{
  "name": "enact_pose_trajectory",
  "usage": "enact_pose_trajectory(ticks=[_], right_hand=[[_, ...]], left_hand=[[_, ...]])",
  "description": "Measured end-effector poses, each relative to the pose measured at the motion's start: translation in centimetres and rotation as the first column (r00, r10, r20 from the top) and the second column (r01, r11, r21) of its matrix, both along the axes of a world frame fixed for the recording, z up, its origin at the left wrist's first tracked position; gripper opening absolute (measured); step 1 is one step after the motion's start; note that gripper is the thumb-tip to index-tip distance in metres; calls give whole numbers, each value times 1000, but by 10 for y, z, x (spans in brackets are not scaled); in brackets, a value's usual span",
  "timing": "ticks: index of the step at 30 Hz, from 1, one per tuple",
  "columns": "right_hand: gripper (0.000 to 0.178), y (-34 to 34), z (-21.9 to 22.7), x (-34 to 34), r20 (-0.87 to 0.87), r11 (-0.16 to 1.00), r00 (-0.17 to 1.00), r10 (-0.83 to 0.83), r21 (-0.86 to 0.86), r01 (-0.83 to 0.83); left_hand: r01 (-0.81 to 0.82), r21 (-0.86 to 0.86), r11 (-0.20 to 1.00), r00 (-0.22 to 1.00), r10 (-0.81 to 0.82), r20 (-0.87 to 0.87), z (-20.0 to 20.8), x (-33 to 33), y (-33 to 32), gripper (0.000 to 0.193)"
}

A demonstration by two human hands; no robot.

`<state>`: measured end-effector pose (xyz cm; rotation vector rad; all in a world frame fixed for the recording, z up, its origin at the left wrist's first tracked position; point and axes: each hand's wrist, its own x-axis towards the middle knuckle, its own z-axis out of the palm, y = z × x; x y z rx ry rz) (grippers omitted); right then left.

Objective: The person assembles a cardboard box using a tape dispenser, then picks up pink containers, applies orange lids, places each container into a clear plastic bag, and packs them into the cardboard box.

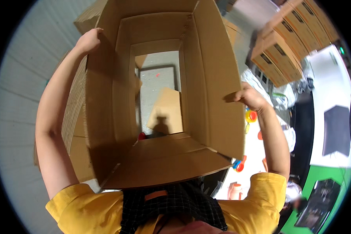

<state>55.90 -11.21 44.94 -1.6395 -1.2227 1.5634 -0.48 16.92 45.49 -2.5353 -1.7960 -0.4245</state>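
Observation:
I hold a large brown cardboard box [160, 29] in front of me, unfolded into a tube. Its near end has flaps standing outward, and the far end lets the floor show through. My left hand [89, 41] is closed on the outer edge of the left flap [99, 101]. Around the edge of the right flap [224, 121], my right hand [254, 97] grips with the thumb on the inner face. The near flap [163, 165] slants toward my apron. Parts of both hands' fingers are hidden behind the cardboard.
Flat cardboard sheets [75, 113] stand stacked at the left. Through the box, a loose cardboard piece [165, 107] lies on the grey floor [156, 84]. A white table [251, 150] on the right bears colourful round items. Closed cartons [277, 56] are piled at the far right.

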Motion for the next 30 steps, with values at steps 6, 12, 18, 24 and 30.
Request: enact_pose_trajectory(ticks=[6,12,18,24,30], right_hand=[[43,-140,11,134,935,965,237,-263,260,42],[105,-303,-81,-1,910,843,86,-406,336,419],[55,-374,-158,-7,47,-56,-93,-995,512,857],[33,-422,-100,-5,73,-90,-175,-982,632,770],[70,-319,-161,-33,655,483,122,-746,406,775]], left_hand=[[251,-538,804,958,-125,259,-43,209,-39,21],[268,445,855,939,-334,77,-109,327,-139,36],[996,-18,92,91,-995,-28,-73,330,-160,41],[980,-8,-196,-196,-976,-93,-67,288,-213,15],[973,79,216,219,-975,-35,-4,339,-170,50]])
